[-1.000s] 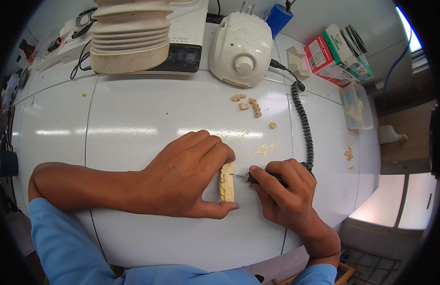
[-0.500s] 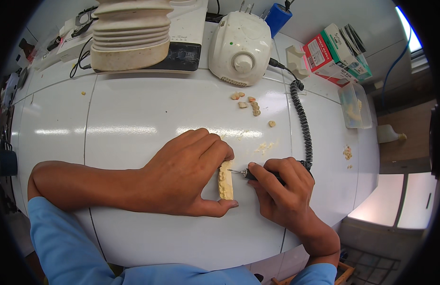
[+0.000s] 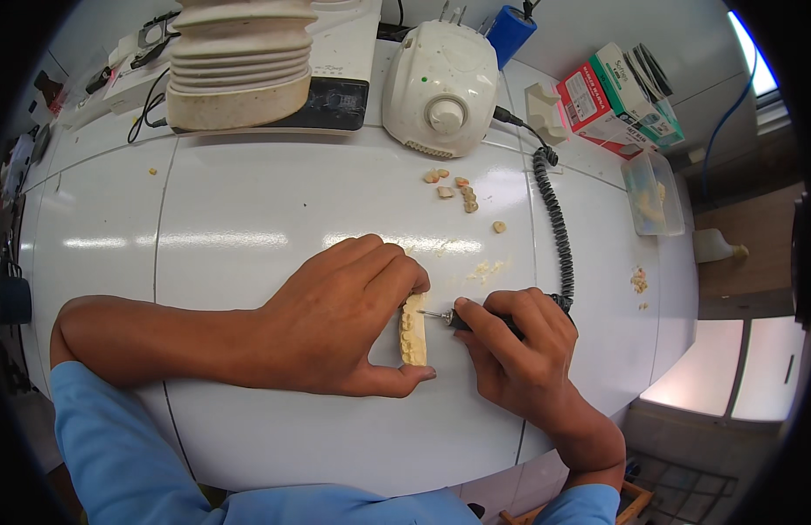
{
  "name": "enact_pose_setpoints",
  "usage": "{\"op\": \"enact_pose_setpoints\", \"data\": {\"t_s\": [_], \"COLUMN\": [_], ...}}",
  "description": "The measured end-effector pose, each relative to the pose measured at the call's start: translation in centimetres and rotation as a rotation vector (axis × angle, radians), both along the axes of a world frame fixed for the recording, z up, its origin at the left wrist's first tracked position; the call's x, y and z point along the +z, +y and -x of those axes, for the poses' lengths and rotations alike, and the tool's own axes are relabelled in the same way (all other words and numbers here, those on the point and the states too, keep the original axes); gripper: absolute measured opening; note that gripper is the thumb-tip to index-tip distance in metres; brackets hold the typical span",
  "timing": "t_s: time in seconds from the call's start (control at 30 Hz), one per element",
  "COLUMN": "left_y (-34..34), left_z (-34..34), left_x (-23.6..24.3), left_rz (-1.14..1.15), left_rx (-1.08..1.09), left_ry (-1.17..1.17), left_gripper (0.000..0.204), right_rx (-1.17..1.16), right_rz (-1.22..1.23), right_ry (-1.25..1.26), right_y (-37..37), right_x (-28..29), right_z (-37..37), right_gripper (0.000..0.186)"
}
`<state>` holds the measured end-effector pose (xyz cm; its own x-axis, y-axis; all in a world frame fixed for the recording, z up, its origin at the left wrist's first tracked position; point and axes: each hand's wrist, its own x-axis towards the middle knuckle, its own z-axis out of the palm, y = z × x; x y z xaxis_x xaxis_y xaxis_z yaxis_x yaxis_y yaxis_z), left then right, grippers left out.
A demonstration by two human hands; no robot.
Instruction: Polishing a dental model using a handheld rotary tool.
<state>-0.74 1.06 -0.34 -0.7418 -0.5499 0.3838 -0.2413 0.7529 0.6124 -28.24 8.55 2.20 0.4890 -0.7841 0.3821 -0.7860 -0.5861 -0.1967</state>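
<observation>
A pale yellow plaster dental model point(image 3: 414, 331) stands lengthwise between the thumb and fingers of my left hand point(image 3: 344, 324), which is closed on its two ends. My right hand point(image 3: 519, 350) is wrapped round a black rotary handpiece point(image 3: 462, 320), whose thin metal bit reaches to the upper part of the model's right side. A black coiled cord point(image 3: 558, 227) runs from the handpiece toward a white control box point(image 3: 440, 87) with a round knob. Fine yellow shavings point(image 3: 484, 271) lie just beyond my hands.
Small tooth-coloured pieces point(image 3: 469, 197) lie near the control box. A ribbed cream-coloured hood point(image 3: 239, 87) on a white machine stands back left. A blue cylinder point(image 3: 512, 33), red and green boxes point(image 3: 611, 101) and a clear plastic container point(image 3: 650, 197) stand back right. The white tiled worktop point(image 3: 265, 192) has a curved front edge.
Both hands, with the model and handpiece, appear slightly higher and further left in the picture, as does the whole worktop. The grips are the same.
</observation>
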Motion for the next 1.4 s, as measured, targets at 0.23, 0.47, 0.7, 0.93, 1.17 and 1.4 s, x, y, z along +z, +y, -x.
{"op": "enact_pose_setpoints", "data": {"t_s": [0.23,0.47,0.7,0.93,1.17,1.4], "left_y": [-0.15,-0.17,-0.23,-0.18,-0.25,-0.23], "left_z": [-0.02,-0.03,-0.13,-0.12,-0.15,-0.13], "left_x": [-0.14,-0.03,0.17,0.18,0.26,0.25], "left_rz": [-0.011,-0.015,-0.022,-0.026,-0.024,-0.024], "left_rx": [-0.020,-0.028,-0.031,-0.028,-0.031,-0.032], "left_ry": [0.012,0.018,0.003,-0.003,-0.004,-0.006], "left_gripper": [0.071,0.070,0.069,0.069,0.069,0.068], "right_rx": [-0.007,-0.009,-0.005,0.006,0.018,0.017], "right_rz": [-0.005,0.012,0.010,0.010,0.006,0.005], "right_ry": [-0.004,-0.016,-0.017,-0.014,-0.012,-0.018], "right_y": [-0.14,-0.29,-0.31,-0.31,-0.33,-0.40], "right_x": [-0.09,-0.20,-0.14,-0.15,-0.16,-0.11], "right_z": [0.18,0.34,0.36,0.42,0.47,0.53], "right_gripper": [0.040,0.040,0.040,0.041,0.041,0.041]}}
